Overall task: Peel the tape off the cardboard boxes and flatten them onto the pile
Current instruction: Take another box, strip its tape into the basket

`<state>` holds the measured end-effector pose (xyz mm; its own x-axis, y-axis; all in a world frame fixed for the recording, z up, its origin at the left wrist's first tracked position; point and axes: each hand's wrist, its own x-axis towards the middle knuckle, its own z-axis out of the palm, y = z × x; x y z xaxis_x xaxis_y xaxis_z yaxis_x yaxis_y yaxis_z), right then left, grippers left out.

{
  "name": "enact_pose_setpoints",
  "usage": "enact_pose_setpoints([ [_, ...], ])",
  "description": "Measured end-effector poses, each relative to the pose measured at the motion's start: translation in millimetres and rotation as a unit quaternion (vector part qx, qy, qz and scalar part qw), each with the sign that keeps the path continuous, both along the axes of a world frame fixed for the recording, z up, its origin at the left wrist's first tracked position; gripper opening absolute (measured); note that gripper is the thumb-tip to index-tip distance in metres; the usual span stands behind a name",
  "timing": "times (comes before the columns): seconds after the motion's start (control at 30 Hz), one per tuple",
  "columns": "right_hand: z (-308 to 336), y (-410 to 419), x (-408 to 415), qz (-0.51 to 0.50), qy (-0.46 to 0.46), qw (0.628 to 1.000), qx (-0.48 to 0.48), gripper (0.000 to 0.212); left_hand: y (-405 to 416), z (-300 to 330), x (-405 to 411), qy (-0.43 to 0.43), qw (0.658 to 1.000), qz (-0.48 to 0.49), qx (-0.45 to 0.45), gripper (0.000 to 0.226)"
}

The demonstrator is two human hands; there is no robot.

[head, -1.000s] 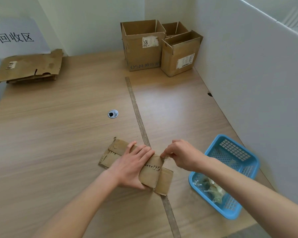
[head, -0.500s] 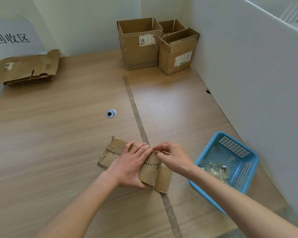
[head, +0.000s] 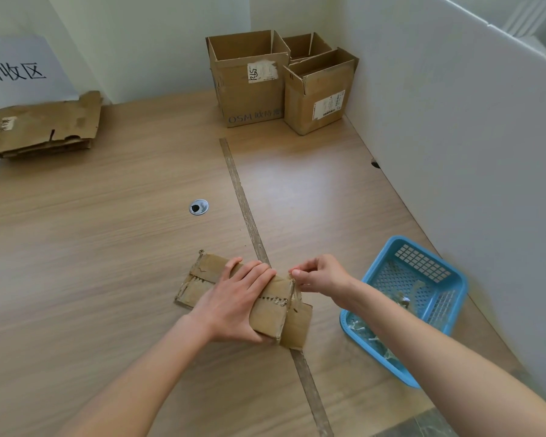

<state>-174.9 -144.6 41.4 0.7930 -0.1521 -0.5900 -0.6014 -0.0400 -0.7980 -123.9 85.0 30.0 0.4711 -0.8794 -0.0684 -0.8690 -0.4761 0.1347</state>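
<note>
Now the peeling step: left hand (head: 234, 305) presses the flattened small box (head: 271, 313) flat — right hand (head: 320, 274) pinches a tape end just beside it. Next, probably, a steady pull away from the pinned edge.

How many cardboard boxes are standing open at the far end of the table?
3. The large box stands on the left, a smaller box to its right, and a third box behind them, mostly hidden. More could be hidden behind.

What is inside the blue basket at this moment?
The blue basket holds crumpled clear scraps, apparently peeled tape, lying on its mesh floor. The right forearm crosses over its near part, so anything lying under the arm there cannot be seen.
</note>
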Motion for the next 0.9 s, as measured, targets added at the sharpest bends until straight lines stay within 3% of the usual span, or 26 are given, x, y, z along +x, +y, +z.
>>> enact_pose_setpoints([
  [0.1,-6.0,-4.5,5.0,-0.115,0.026,0.989,-0.084,0.012,-0.9,-0.2,-1.7,-0.001,1.000,0.006,-0.009,0.121],
  [0.2,3.3,-34.0,-0.7,-0.179,-0.028,0.972,-0.148,0.013,0.7,-0.7,-1.7,-0.004,1.000,0.009,-0.009,0.122],
  [0.3,19.7,-66.9,-19.5,-0.109,-0.080,0.967,-0.215,0.007,-0.5,-0.3,-0.9,-0.002,1.000,0.012,-0.006,0.122],
  [0.43,24.6,-106.9,-59.6,-0.005,-0.051,0.943,-0.330,0.004,-2.0,0.8,-1.7,-0.001,1.000,0.016,-0.010,0.122],
  [0.53,12.8,-121.1,-96.0,-0.016,-0.014,0.941,-0.337,0.009,-2.3,1.4,-1.8,0.001,1.000,0.016,-0.011,0.122],
  [0.73,-9.7,-117.3,-113.3,0.015,-0.031,0.895,-0.444,0.023,-3.6,1.2,-3.7,-0.001,1.000,0.015,-0.022,0.121],
  [0.9,-20.9,-121.2,-118.9,-0.018,-0.021,0.903,-0.428,0.022,-3.6,-0.9,-5.3,-0.007,0.999,0.015,-0.035,0.121],
])
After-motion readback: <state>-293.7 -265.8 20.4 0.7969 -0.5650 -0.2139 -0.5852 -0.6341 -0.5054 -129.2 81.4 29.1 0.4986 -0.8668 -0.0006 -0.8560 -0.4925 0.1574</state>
